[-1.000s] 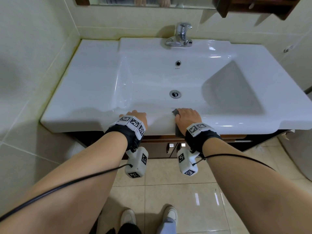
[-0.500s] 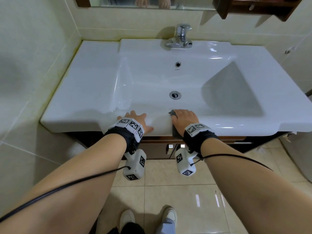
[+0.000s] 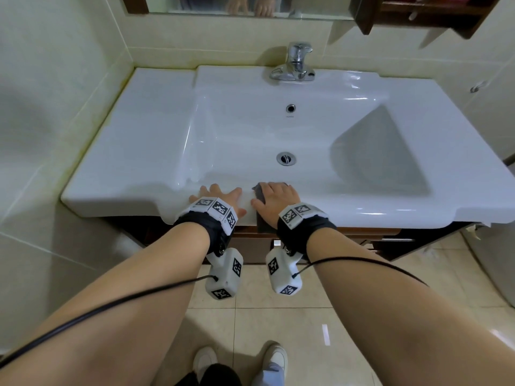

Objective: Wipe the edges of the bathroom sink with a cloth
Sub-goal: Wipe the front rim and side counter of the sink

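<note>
White ceramic sink (image 3: 139,168): fills the middle of the frame, with a flat ledge at centre left and the basin at centre right. The front rim runs across the frame just below centre.

Chrome faucet (image 3: 295,64): upper centre, on the back ledge of the sink.

Overflow hole (image 3: 290,108): on the back wall of the basin, below the faucet.

Drain (image 3: 286,158): on the basin floor, just above the hands.

Left hand (image 3: 220,197): bare, flat on the front rim at centre frame. Fingers (image 3: 214,188) spread open and pointing toward the basin; nothing is held.

Right hand (image 3: 274,200): just right of the left hand, apart from it. It lies palm down on the cloth, fingers extended and together, pressing the cloth to the rim rather than closing around it.

Dark grey cloth (image 3: 259,194): draped over the front rim under the right hand. One corner shows beyond the fingertips on the basin side; the lower end hangs down the front face of the sink.

Wrist bands (image 3: 214,208): black, with white blocks bearing square printed markers, one on each wrist. A black cable (image 3: 111,302) leads from each.

Mirror (image 3: 250,4): top edge of the frame; it reflects both hands.

Tiled floor (image 3: 250,316): lower centre, with the person's shoes (image 3: 204,358) at the bottom edge.
</note>
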{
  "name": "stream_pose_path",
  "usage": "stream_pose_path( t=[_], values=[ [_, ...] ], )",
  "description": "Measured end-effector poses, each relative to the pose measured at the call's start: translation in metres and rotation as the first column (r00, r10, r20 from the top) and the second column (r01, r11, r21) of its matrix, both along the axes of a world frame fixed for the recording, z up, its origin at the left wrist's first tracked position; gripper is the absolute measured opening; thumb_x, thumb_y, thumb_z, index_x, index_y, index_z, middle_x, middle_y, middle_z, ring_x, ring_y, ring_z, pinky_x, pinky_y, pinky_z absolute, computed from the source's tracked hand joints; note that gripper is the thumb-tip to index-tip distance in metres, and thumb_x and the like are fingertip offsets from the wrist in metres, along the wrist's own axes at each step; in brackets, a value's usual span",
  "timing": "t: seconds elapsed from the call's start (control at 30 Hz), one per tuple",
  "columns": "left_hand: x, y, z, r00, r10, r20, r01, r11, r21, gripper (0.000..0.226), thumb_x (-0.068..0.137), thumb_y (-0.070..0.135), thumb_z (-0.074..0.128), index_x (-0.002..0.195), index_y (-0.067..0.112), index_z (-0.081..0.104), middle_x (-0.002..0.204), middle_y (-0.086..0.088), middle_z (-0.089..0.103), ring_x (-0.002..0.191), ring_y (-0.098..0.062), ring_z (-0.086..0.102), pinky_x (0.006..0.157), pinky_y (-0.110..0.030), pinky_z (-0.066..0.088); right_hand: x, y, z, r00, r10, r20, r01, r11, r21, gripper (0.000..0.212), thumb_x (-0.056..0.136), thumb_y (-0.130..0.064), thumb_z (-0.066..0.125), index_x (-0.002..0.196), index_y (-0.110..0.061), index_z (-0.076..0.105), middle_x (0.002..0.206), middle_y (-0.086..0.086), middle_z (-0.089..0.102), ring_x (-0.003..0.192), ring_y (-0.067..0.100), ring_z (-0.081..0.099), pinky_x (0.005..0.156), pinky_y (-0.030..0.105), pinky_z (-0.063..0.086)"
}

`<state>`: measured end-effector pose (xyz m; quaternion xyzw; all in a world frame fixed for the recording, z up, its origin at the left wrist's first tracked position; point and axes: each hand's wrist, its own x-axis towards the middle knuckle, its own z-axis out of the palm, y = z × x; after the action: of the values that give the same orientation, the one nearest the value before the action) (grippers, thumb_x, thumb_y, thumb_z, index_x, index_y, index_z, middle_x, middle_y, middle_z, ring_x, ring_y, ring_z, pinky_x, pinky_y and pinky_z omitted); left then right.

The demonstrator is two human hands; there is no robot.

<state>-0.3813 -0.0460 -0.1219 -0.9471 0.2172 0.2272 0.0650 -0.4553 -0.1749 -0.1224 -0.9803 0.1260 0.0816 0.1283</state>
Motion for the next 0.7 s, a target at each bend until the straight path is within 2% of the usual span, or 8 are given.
stream_pose_path(
  t=[0.13,0.3,0.5,0.6,0.7],
  values=[
    [0.001,0.0,-0.002,1.0,0.009,-0.01,-0.01,1.0,-0.01,0.057,0.085,0.057,0.044,0.136,0.042,0.026,0.137,-0.015,0.032,0.13,-0.039,0.027,0.102,-0.053,0.03,-0.005,-0.017,0.001,0.997,0.053,-0.05,-0.052,0.998,0.034,0.066,0.085,-0.049,0.045,0.14,-0.018,0.027,0.146,0.005,0.035,0.134,0.025,0.03,0.111,0.037,0.018],
    [0.001,-0.001,-0.003,0.999,0.026,-0.025,-0.027,0.999,-0.043,0.053,0.084,0.053,0.045,0.133,0.041,0.031,0.132,-0.014,0.033,0.126,-0.039,0.029,0.098,-0.051,0.034,-0.011,-0.039,0.005,0.995,-0.006,-0.103,0.009,1.0,0.025,0.06,0.089,-0.053,0.032,0.139,-0.018,0.03,0.146,0.006,0.036,0.134,0.026,0.032,0.11,0.04,0.019],
    [-0.005,-0.007,0.0,0.999,0.051,0.005,-0.051,0.998,-0.035,0.047,0.086,0.043,0.047,0.131,0.038,0.037,0.129,-0.013,0.035,0.123,-0.037,0.034,0.097,-0.048,0.035,-0.009,-0.04,0.01,0.985,-0.012,-0.174,0.011,1.0,-0.005,0.067,0.086,-0.062,0.031,0.136,-0.019,0.032,0.144,0.006,0.038,0.133,0.027,0.032,0.108,0.042,0.021],
    [-0.009,-0.018,0.005,0.999,0.052,0.011,-0.052,0.999,0.004,0.049,0.088,0.035,0.049,0.135,0.033,0.037,0.129,-0.015,0.035,0.122,-0.036,0.037,0.1,-0.047,0.038,-0.005,-0.027,0.008,0.988,0.031,-0.152,-0.03,1.0,0.005,0.064,0.088,-0.058,0.031,0.138,-0.019,0.03,0.146,0.006,0.035,0.135,0.027,0.03,0.11,0.041,0.019],
    [-0.011,-0.022,0.009,0.999,0.039,0.01,-0.039,0.999,0.025,0.05,0.088,0.04,0.049,0.136,0.029,0.038,0.13,-0.015,0.037,0.121,-0.035,0.04,0.101,-0.046,0.04,-0.004,-0.022,0.006,0.992,0.07,-0.107,-0.066,0.997,0.043,0.053,0.092,-0.047,0.03,0.137,-0.02,0.03,0.146,0.005,0.035,0.135,0.026,0.029,0.11,0.04,0.018]
  ],
)
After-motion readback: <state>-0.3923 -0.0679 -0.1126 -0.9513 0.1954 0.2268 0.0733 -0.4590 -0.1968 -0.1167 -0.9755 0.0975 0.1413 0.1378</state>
